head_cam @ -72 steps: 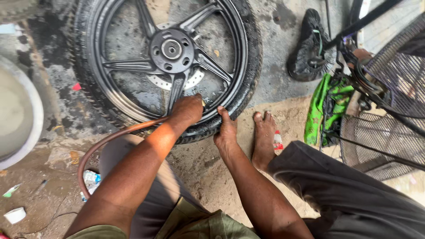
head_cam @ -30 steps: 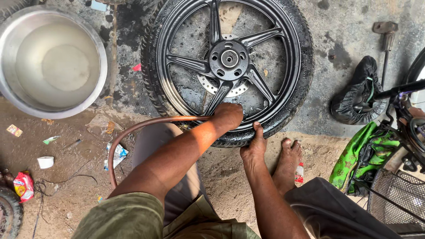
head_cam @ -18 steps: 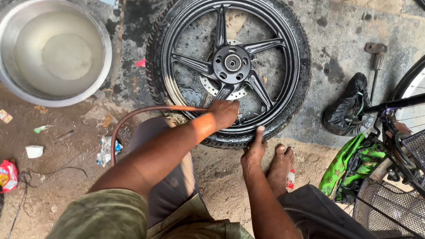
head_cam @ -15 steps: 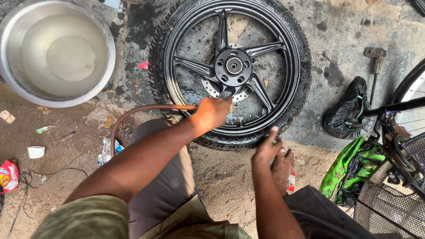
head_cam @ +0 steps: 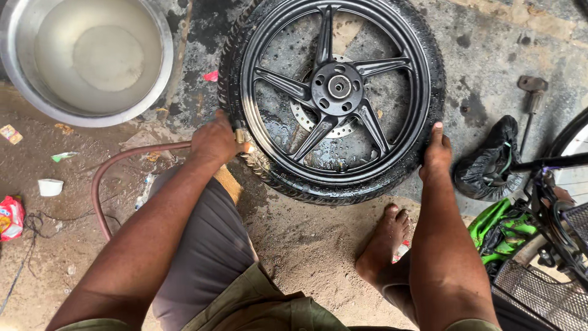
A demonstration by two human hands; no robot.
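The fingers of the left hand are curled closed around the brass-coloured metal end of a reddish-brown rubber hose, and this hand presses on the left side of the black rubber tyre, whose tread is knobby and wet. The right hand lies on the right side of the same tyre, its fingers held flat and together over the tread, the thumb beside them; it rests there and does not close around anything. The tyre sits on a black five-spoke alloy wheel, which lies flat on the wet concrete floor in the far middle of the scene; a round hub and a perforated metal brake disc show behind the spokes. From the left hand the hose runs to the left and bends in a loop toward the near side. A bare foot stands on sandy ground just near the tyre. At the far left is a wide round steel basin with cloudy water. At the right lie a crumpled black plastic bag and a green cloth.
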